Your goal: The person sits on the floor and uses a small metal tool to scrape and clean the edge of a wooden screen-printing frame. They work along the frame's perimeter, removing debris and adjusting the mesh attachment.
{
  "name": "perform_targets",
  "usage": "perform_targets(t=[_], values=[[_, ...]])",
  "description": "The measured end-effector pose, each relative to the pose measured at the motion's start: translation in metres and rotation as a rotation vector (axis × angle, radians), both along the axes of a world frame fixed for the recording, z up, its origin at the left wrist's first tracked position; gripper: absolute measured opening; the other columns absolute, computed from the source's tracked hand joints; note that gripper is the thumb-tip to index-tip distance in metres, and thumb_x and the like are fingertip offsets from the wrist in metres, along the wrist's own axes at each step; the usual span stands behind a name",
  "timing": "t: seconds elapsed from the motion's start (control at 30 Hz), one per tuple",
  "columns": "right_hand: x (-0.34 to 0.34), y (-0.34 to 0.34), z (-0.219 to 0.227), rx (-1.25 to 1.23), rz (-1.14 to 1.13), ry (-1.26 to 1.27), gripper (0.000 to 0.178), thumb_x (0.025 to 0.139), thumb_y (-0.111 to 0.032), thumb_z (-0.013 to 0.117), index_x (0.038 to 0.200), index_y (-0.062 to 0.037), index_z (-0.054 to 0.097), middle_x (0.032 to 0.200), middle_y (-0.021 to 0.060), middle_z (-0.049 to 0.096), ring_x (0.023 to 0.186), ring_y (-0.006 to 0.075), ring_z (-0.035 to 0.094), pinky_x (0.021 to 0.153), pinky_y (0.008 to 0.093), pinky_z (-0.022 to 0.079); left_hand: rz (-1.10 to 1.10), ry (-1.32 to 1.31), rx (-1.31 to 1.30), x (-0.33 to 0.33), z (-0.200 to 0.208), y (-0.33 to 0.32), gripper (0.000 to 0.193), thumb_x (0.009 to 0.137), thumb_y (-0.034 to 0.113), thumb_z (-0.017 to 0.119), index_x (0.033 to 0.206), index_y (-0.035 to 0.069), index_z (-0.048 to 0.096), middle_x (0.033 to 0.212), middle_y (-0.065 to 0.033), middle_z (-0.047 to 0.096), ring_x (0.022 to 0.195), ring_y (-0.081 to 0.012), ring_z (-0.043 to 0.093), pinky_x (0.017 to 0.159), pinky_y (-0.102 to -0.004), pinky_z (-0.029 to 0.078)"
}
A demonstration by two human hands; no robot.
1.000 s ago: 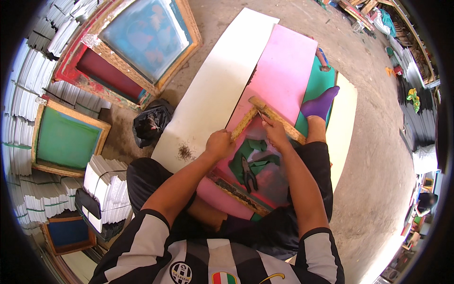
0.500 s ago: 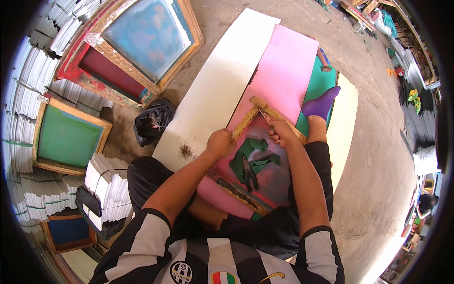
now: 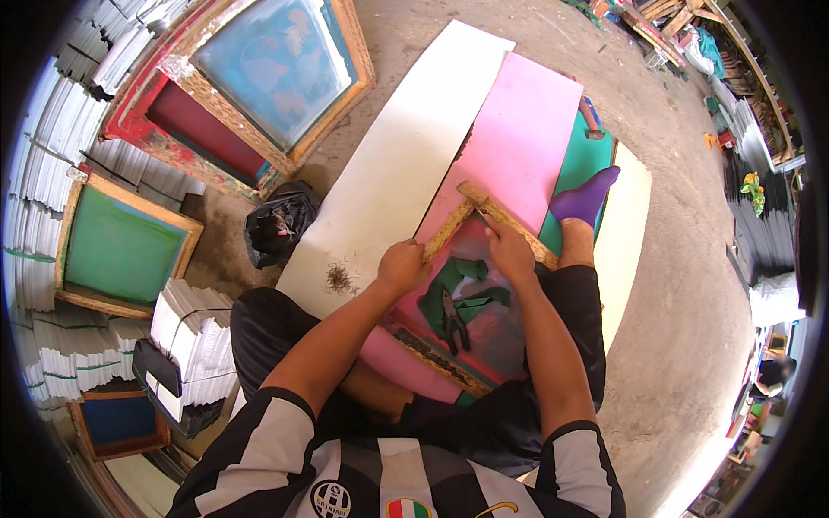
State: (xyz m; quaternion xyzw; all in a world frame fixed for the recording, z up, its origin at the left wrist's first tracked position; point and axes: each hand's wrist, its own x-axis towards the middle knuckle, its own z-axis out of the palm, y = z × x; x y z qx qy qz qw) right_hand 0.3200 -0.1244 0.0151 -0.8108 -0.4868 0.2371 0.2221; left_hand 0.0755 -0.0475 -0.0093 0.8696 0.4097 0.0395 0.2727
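Observation:
A worn wooden screen frame (image 3: 511,223) with reddish-grey mesh lies across my lap, one corner pointing away from me. My left hand (image 3: 403,268) is closed around its left bar. In my right hand (image 3: 511,250) is a slim metal tool (image 3: 481,212), its tip at the wood near the far corner; the fingers hide most of it, so its exact kind cannot be told. On the mesh lie dark-handled pliers (image 3: 453,326) and crumpled strips of green cloth (image 3: 482,302). A small heap of staple-like bits (image 3: 338,278) sits on the white sheet (image 3: 393,129), left of the frame.
A pink sheet (image 3: 522,121) lies beside the white one. A hammer (image 3: 594,131) rests at the far end of a green sheet (image 3: 585,155). To the left are a black plastic bag (image 3: 281,224), a blue-meshed frame (image 3: 276,69), a green-meshed frame (image 3: 125,246) and tied paper stacks (image 3: 194,332).
My right hand has shifted slightly and turned, so its back now faces up and covers more of the tool. The left hand keeps its hold on the frame.

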Motion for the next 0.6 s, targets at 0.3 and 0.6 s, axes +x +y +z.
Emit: perform_targets(t=[0.3, 0.6], values=[[-0.003, 0.000, 0.012, -0.130, -0.001, -0.148, 0.038, 0.102, -0.034, 0.057, 0.138, -0.0242, 0.067, 0.114, 0.0190, 0.074, 0.105, 0.0406, 0.070, 0.092, 0.0523, 0.054, 0.011, -0.025, -0.009, 0.001, 0.004, -0.001, 0.030, 0.082, 0.026, 0.070, 0.092, -0.002, 0.073, 0.094, -0.0234, 0.071, 0.090, -0.0416, 0.070, 0.086, -0.0508, 0.057], [-0.004, 0.008, 0.030, -0.191, 0.068, -0.211, 0.037, 0.103, -0.034, 0.055, 0.136, -0.0241, 0.067, 0.108, 0.0207, 0.074, 0.103, 0.0420, 0.071, 0.089, 0.0551, 0.054, 0.012, -0.029, -0.013, -0.001, 0.004, 0.000, 0.030, 0.082, 0.026, 0.071, 0.090, -0.003, 0.074, 0.094, -0.0230, 0.071, 0.090, -0.0412, 0.070, 0.085, -0.0502, 0.057]])
